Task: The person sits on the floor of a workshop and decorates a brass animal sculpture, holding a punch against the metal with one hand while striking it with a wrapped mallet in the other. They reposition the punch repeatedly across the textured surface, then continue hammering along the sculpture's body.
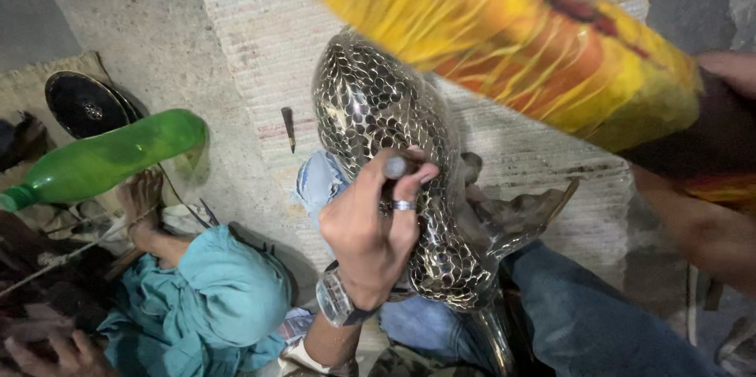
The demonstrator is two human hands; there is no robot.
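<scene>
Scaled metal vessel (pixel 378 117), ringed left hand (pixel 370 227) pressing

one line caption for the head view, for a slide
A left hand with ring and wristwatch holds a small tool against a scale-patterned metal vessel resting on the lap, a green bottle lying nearby.

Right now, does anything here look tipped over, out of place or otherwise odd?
Yes. A green bottle lies on its side at the left, near another person's foot. A small dark tool lies loose on the mat. A blurred yellow wrapped roll cuts across the top, close to the camera. The patterned metal piece under the hand looks intact.
</scene>
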